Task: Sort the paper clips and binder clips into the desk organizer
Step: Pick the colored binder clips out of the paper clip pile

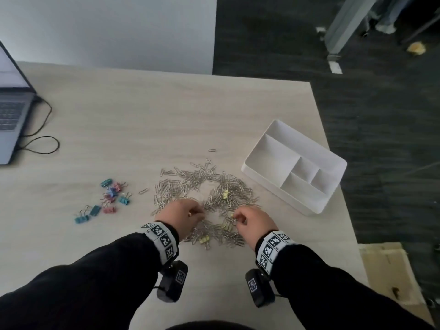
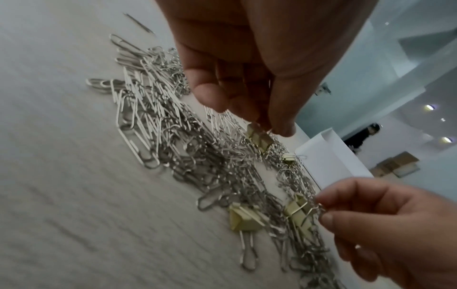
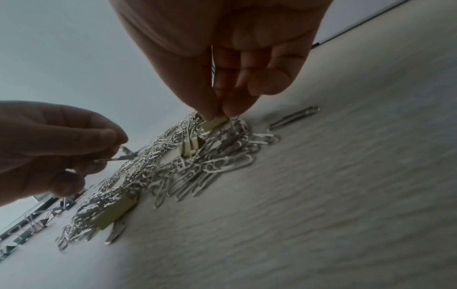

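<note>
- Tabletop (image 1: 142, 120) holds an empty organizer (image 1: 316, 203), far right.
- Left hand (image 1: 182, 216) pinches a yellow binder clip (image 2: 259, 135); right hand (image 1: 252, 221) pinches another's handle.
- Paper clips (image 1: 190, 184) all unsorted.

My pale wood-grain table (image 1: 133, 129) has an open laptop (image 1: 12, 110) at its far left edge, with a thin black cable (image 1: 45, 139) looping onto the tabletop just beside it. Beyond the table I see a white wall panel (image 1: 107, 29), and to the right a dark carpeted floor (image 1: 381, 115) with a flattened piece of cardboard (image 1: 388, 277) lying close to the table's near right corner. Far off, my left wrist view catches a person in dark clothes (image 2: 362, 136) and some stacked boxes (image 2: 395, 164) behind them.
</note>
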The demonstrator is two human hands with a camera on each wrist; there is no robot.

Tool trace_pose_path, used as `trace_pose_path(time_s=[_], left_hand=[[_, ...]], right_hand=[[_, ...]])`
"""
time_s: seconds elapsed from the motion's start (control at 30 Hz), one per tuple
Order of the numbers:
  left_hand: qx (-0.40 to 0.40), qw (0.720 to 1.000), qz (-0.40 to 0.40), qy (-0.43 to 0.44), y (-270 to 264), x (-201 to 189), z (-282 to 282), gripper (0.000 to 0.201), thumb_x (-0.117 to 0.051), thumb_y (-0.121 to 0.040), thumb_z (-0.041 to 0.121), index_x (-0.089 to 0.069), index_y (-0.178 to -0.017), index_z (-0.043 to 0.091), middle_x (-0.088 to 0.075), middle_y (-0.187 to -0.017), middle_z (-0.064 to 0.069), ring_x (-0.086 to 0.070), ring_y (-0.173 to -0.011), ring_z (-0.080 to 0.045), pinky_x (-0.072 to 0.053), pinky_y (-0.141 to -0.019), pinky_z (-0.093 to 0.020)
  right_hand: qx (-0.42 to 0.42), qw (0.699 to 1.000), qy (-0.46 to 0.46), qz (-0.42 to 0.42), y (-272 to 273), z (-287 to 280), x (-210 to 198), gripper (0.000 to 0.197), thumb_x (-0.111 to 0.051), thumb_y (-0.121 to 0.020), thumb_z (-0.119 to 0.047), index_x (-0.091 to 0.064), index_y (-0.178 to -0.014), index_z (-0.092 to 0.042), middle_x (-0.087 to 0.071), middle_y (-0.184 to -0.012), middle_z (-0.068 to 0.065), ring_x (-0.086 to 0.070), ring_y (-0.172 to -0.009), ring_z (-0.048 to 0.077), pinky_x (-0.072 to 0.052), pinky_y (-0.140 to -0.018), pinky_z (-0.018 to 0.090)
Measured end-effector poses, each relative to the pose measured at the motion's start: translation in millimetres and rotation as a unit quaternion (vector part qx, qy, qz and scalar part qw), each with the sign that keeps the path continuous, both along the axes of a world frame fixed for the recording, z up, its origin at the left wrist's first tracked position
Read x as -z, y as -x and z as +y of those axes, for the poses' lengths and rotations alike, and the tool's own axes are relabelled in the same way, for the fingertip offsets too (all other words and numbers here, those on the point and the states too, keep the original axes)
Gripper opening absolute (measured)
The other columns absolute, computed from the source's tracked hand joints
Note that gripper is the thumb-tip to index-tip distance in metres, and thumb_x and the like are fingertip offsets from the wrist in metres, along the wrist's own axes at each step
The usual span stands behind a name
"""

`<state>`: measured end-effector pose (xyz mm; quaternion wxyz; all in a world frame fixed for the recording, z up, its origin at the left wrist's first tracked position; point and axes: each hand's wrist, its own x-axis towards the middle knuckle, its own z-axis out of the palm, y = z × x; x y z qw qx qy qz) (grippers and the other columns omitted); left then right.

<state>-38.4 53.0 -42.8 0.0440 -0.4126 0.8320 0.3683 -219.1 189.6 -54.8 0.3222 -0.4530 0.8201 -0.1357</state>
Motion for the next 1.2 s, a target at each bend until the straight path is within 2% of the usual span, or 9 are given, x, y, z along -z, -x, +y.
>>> trace_pose_path(time_s=[0.1,0.23,0.37,0.47,0.63,0.73,0.9,1.1,1.2], left_hand=[[-0.033,0.999,0.011,-0.005,-5.2,0.7,2.1,0.016,-0.065,-0.088,0.037,-0.061,-0.075,0.03,-0.062,-0.081,0.013,-0.059,-0.071,-0.003,-0.052,-0.068,-0.021],[-0.039,0.999,0.03,0.007,-10.8,5.3,8.0,0.016,-0.062,-0.089,0.036,-0.058,-0.078,0.026,-0.058,-0.091,0.011,-0.056,-0.077,-0.002,-0.052,-0.077,-0.022],[-0.079,0.995,0.034,-0.052,-17.7,6.1,13.5,0.016,-0.053,-0.095,0.035,-0.053,-0.083,0.025,-0.071,-0.083,0.009,-0.064,-0.063,-0.008,-0.058,-0.061,-0.03],[-0.085,0.992,0.037,-0.084,-21.9,1.6,20.6,0.016,-0.047,-0.099,0.03,-0.05,-0.086,0.02,-0.07,-0.073,0.001,-0.065,-0.058,-0.006,-0.054,-0.057,-0.026],[-0.04,0.998,0.007,-0.039,-30.1,8.9,26.7,0.013,-0.064,-0.088,0.031,-0.053,-0.082,0.027,-0.061,-0.076,0.006,-0.056,-0.065,-0.009,-0.045,-0.06,-0.022],[0.03,0.999,-0.003,-0.012,-28.4,12.1,29.9,0.012,-0.07,-0.082,0.032,-0.059,-0.088,0.03,-0.056,-0.086,0.012,-0.052,-0.079,-0.008,-0.046,-0.075,-0.024],[0.109,0.993,-0.051,0.0,-18.9,16.6,41.4,0.027,-0.068,-0.081,0.036,-0.06,-0.106,0.031,-0.053,-0.091,0.015,-0.051,-0.083,-0.009,-0.042,-0.076,-0.022],[0.099,0.994,-0.039,0.018,-14.0,16.2,50.4,0.017,-0.059,-0.089,0.034,-0.062,-0.104,0.026,-0.064,-0.101,0.006,-0.059,-0.094,-0.017,-0.041,-0.077,-0.024],[0.034,0.999,0.013,-0.015,-17.9,14.1,47.8,0.006,-0.061,-0.089,0.03,-0.065,-0.089,0.025,-0.062,-0.084,0.011,-0.057,-0.079,-0.011,-0.041,-0.073,-0.023]], right_hand=[[0.024,0.999,0.029,-0.011,1.4,2.7,1.9,0.011,-0.063,-0.081,-0.016,-0.068,-0.085,-0.024,-0.064,-0.088,-0.008,-0.06,-0.079,0.013,-0.052,-0.076,0.03],[0.053,0.996,0.067,-0.01,5.4,7.1,2.1,0.008,-0.066,-0.082,-0.019,-0.068,-0.081,-0.027,-0.06,-0.083,-0.016,-0.057,-0.076,0.006,-0.051,-0.076,0.028],[0.017,0.999,0.037,-0.006,6.9,8.7,2.1,0.022,-0.065,-0.084,-0.021,-0.062,-0.103,-0.031,-0.052,-0.091,-0.012,-0.053,-0.08,0.007,-0.048,-0.078,0.029],[-0.014,1.0,0.012,0.0,0.9,4.6,0.9,0.03,-0.064,-0.086,-0.022,-0.059,-0.113,-0.032,-0.05,-0.098,-0.009,-0.054,-0.084,0.01,-0.049,-0.078,0.028],[0.028,0.999,0.04,-0.016,-2.6,2.1,4.7,0.013,-0.066,-0.087,-0.021,-0.067,-0.097,-0.03,-0.056,-0.09,-0.014,-0.053,-0.079,-0.001,-0.041,-0.068,0.014],[0.082,0.994,0.076,-0.021,0.2,3.8,-1.6,0.004,-0.066,-0.088,-0.024,-0.07,-0.089,-0.026,-0.062,-0.086,-0.013,-0.058,-0.078,0.002,-0.05,-0.073,0.022],[0.106,0.987,0.106,-0.061,-0.7,7.5,-11.3,0.004,-0.071,-0.083,-0.027,-0.069,-0.08,-0.027,-0.06,-0.094,-0.014,-0.06,-0.085,0.008,-0.053,-0.085,0.028],[0.062,0.993,0.045,-0.088,-17.3,5.1,-4.3,0.011,-0.072,-0.081,-0.026,-0.067,-0.073,-0.032,-0.062,-0.095,-0.014,-0.059,-0.084,0.005,-0.048,-0.081,0.025],[0.081,0.993,0.022,-0.079,-19.7,6.3,-5.9,0.008,-0.069,-0.084,-0.026,-0.07,-0.077,-0.03,-0.067,-0.079,-0.016,-0.061,-0.074,-0.001,-0.05,-0.07,0.021]])
